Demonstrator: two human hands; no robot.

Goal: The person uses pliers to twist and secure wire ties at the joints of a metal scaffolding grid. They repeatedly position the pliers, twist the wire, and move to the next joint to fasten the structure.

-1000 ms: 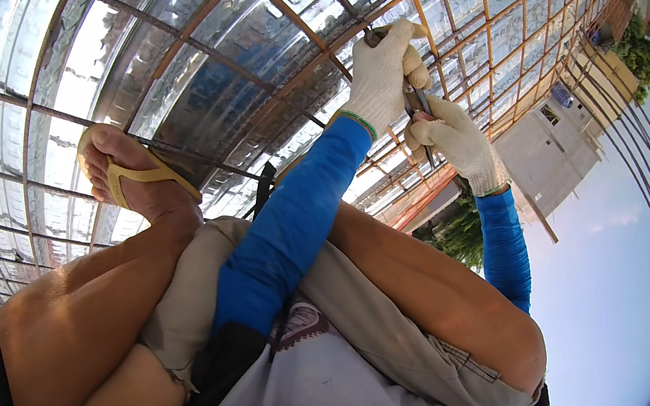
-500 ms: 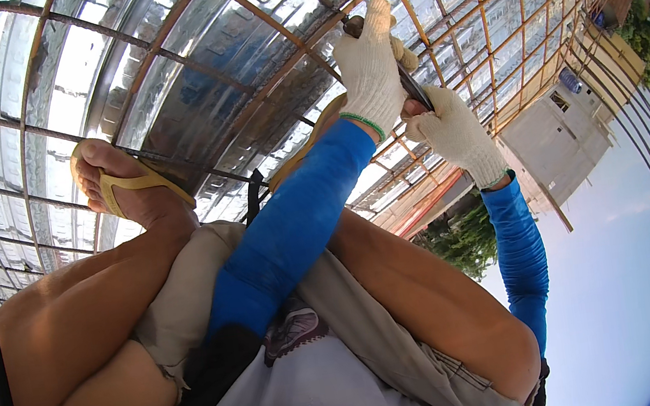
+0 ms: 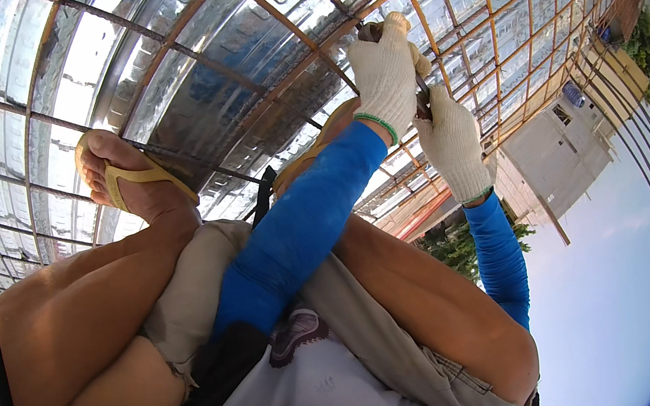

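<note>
Both my hands wear off-white knit gloves, with blue sleeves on the forearms. My left hand (image 3: 384, 70) is closed at the rebar mesh (image 3: 320, 52), and the rounded dark metal end (image 3: 370, 32) of a hand tool shows past its fingers. My right hand (image 3: 451, 144) is just below and to the right, closed round the tool's dark handle (image 3: 421, 103). The tool looks like pincers, but the gloves cover most of it. Whether wire is in its jaws is hidden.
Shiny ribbed metal decking (image 3: 200, 108) lies under the crossing bars. My sandalled left foot (image 3: 130, 176) rests on the mesh, the other partly behind my left forearm. Long bars (image 3: 642, 150) stick out at far right, near a grey building (image 3: 554, 146) and trees (image 3: 460, 246).
My right hand has turned more upright and come closer to my left hand, its forearm swinging left. My left hand sits slightly lower and further right in view, as the whole view shifts a little.
</note>
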